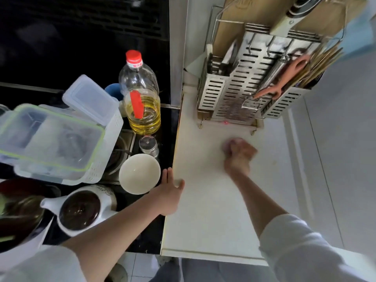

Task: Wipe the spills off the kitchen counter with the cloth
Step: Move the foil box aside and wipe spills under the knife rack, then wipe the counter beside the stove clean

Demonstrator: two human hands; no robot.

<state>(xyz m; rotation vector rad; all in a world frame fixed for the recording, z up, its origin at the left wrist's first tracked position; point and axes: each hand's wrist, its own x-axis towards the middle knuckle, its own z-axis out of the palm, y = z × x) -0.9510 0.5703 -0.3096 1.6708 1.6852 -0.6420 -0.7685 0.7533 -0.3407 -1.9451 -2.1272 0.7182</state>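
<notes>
The cream kitchen counter (pixel 205 210) runs down the middle of the head view. My right hand (pixel 239 157) is blurred with motion and grips a bunched pinkish cloth (pixel 231 144) pressed on the counter, just in front of the metal rack. Only a small part of the cloth shows past my fingers. My left hand (pixel 169 190) lies flat with straight fingers on the counter's left edge, beside a white bowl. No spill shows clearly on the pale surface.
A steel utensil rack (pixel 240 94) with knives and chopsticks stands at the counter's back. Left, on the black stove: an oil bottle (pixel 141 98), a small jar (pixel 148 146), a white bowl (pixel 139 173), a pot of dark sauce (pixel 80 210) and plastic boxes (pixel 50 139).
</notes>
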